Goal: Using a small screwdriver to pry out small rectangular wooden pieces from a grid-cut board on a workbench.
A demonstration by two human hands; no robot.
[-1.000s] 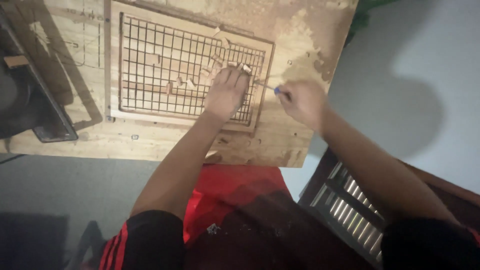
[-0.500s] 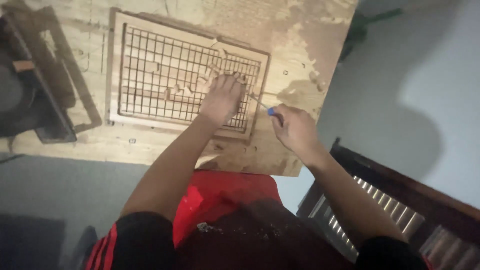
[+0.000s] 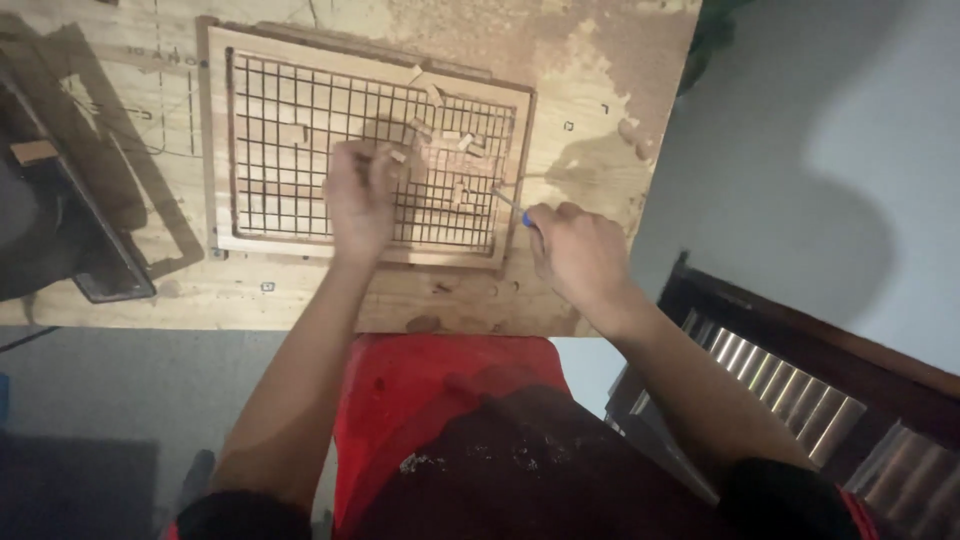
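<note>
While a dark machine (image 3: 60,230) sits at the far left of the frame on the plywood bench (image 3: 600,90), the work itself lies in the upper middle: a wooden frame (image 3: 222,140) with a black wire grid (image 3: 290,130) set in it, small wood blocks (image 3: 462,142) scattered over the mesh. The left hand (image 3: 362,195) rests on the grid near its centre, fingers curled loosely; I cannot tell whether it pinches one of the blocks. To its right, at the frame's lower right corner, the right hand (image 3: 575,250) is closed around a blue-handled tool (image 3: 512,205) whose thin tip points at the frame's edge. I judge this to be fitting or fixing the mesh into the frame, and the tool tip would need steady placing while the other hand pins the grid. Compared with half a second ago, the left hand has slid leftward across the grid, away from the tool.
</note>
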